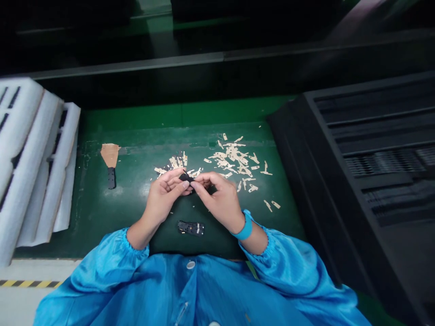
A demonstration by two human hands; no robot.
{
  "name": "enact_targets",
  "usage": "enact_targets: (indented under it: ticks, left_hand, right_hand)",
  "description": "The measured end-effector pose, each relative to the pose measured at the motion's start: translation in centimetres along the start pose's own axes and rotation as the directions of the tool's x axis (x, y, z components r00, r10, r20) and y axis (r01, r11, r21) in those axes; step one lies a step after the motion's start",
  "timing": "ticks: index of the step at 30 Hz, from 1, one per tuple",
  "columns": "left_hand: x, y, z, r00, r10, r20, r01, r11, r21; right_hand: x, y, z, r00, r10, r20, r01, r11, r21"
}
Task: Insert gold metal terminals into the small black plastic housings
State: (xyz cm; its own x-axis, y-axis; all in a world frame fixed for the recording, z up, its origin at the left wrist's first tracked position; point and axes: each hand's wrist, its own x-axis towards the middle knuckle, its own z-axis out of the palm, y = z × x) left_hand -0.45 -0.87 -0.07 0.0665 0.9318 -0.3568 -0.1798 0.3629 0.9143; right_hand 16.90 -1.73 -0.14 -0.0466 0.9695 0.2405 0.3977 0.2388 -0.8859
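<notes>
My left hand (166, 192) and my right hand (217, 197) meet over the green mat (136, 213), fingers pinched together on a small black part (186, 177) held between them. A second black part (190, 227) with small metal contacts lies flat on the mat just below my hands. Several small tan metal strips (234, 160) are scattered beyond my right hand, and a smaller heap (175, 164) lies just past my fingertips. A blue wristband (245, 228) sits on my right wrist.
White foam trays (30, 158) are stacked at the left edge. A black tool with a tan cardboard piece (110, 163) lies left of the hands. Large black slotted trays (374, 154) fill the right side. A dark rail (217, 59) runs behind the mat.
</notes>
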Motion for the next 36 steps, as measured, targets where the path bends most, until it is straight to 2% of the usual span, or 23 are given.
enact_targets:
  ticks: [2,4,6,8,13,16,18,21,24,27,31,36]
  left_hand:
    - [-0.2,-0.3,0.2,1.000,-0.019,0.015,0.020,0.999,-0.029]
    - [-0.6,-0.7,0.6,0.998,-0.039,0.043,0.040,0.999,-0.025]
    - [-1.0,-1.0,0.9,0.998,-0.043,0.054,0.044,0.999,-0.013]
    - [-1.2,-1.0,1.1,0.999,-0.018,0.043,0.019,1.000,-0.022]
    - [-0.8,-0.3,0.6,0.997,-0.009,0.072,0.010,1.000,-0.011]
    - [-0.6,-0.2,0.4,0.999,-0.017,0.042,0.015,0.998,0.059]
    - [-0.8,-0.3,0.4,0.999,0.029,0.021,-0.032,0.981,0.189]
    - [-1.4,-0.3,0.7,0.982,0.184,0.042,-0.182,0.867,0.464]
    - [-1.8,-0.1,1.0,0.947,0.301,0.112,-0.301,0.716,0.630]
    - [-1.8,0.0,1.0,0.922,0.356,0.153,-0.358,0.629,0.690]
    - [-1.6,-0.1,1.0,0.903,0.388,0.186,-0.395,0.576,0.716]
    - [-1.6,-0.3,0.9,0.868,0.429,0.248,-0.451,0.475,0.756]
  right_hand:
    - [-0.2,0.2,0.0,0.986,-0.161,-0.049,0.152,0.976,-0.158]
    - [-0.3,0.4,0.0,0.955,-0.293,-0.047,0.269,0.921,-0.283]
    - [-0.3,0.6,0.1,0.942,-0.335,-0.035,0.310,0.903,-0.298]
    - [-0.2,0.7,0.2,0.942,-0.335,-0.025,0.320,0.918,-0.233]
    - [0.1,0.3,0.4,0.955,-0.296,0.034,0.298,0.948,-0.113]
    - [0.1,0.0,0.4,0.987,-0.161,0.013,0.161,0.987,-0.001]
    - [0.1,-0.2,0.3,0.998,-0.066,-0.009,0.067,0.997,0.050]
    - [0.0,-0.4,0.3,1.000,-0.009,-0.007,0.010,0.999,0.037]
    - [0.0,-0.5,0.4,1.000,-0.003,-0.013,0.003,1.000,-0.014]
    - [0.1,-0.5,0.4,1.000,-0.016,-0.015,0.015,0.997,-0.076]
    - [0.2,-0.5,0.3,1.000,-0.023,-0.012,0.022,0.995,-0.099]
    - [0.2,-0.4,0.4,0.998,0.055,0.013,-0.054,0.997,-0.054]
